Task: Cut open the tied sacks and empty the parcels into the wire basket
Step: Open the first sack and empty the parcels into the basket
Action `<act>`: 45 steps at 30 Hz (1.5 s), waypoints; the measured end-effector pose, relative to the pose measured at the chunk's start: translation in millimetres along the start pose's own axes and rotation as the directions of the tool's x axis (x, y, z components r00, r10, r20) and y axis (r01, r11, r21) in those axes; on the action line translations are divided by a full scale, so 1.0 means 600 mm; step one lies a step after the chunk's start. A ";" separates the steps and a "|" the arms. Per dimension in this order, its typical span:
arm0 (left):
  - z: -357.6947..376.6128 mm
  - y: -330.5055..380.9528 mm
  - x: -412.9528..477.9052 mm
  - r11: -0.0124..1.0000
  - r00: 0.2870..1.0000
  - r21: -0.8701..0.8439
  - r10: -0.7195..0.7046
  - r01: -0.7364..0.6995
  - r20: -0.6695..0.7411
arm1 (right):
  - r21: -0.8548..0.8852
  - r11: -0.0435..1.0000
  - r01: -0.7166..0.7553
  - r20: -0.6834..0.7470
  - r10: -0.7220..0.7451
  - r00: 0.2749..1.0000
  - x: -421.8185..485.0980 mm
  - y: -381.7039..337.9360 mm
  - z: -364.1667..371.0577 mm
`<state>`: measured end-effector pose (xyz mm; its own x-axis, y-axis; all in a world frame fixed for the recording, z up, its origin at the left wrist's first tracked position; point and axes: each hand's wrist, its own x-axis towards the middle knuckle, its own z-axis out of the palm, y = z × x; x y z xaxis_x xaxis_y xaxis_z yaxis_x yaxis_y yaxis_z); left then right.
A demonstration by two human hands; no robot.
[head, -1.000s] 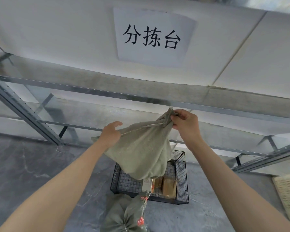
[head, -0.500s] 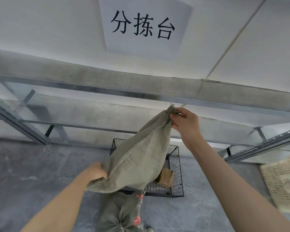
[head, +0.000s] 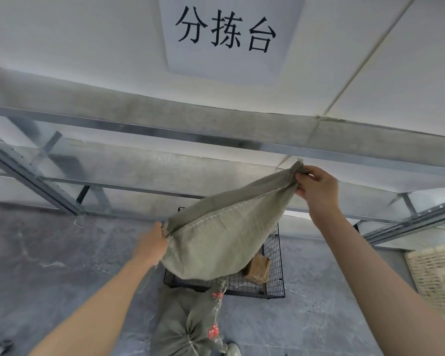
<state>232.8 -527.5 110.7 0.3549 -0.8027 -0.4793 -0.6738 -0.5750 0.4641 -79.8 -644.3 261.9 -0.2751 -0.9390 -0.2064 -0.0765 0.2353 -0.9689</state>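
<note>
A grey-green woven sack hangs upside down and slack over the black wire basket. My right hand pinches its upper corner high at the right. My left hand grips the lower left corner beside the basket. A brown parcel lies in the basket, partly hidden by the sack. A second sack, tied at its neck with string and red-marked tape, lies on the floor in front of the basket.
Metal shelving rails run along the wall behind and to both sides. A paper sign hangs on the white wall. A pale slatted crate sits on the grey floor at the right.
My left hand has dropped from the sack's top edge to the lower left corner, tilting the sack. My right hand has stayed up, and the view has shifted.
</note>
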 end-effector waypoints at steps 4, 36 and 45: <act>-0.089 0.100 -0.018 0.969 0.977 -0.155 0.178 -0.195 -0.115 | -0.051 0.995 0.080 -0.179 -0.088 0.980 0.015 -0.040 -0.054; -0.269 0.284 -0.118 0.438 0.727 0.695 0.664 -0.570 0.177 | -0.555 0.821 0.137 -0.310 -0.357 0.881 0.035 -0.065 -0.189; -0.269 0.266 -0.094 0.555 0.722 0.619 0.692 -0.556 0.028 | -0.454 0.881 0.134 -0.283 -0.285 0.916 0.029 -0.047 -0.198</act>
<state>209.9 -599.4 331.9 -0.2282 -0.9725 -0.0456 -0.9723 0.2252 0.0627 -196.4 -637.7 301.8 -0.5012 -0.8561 0.1260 -0.5391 0.1950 -0.8193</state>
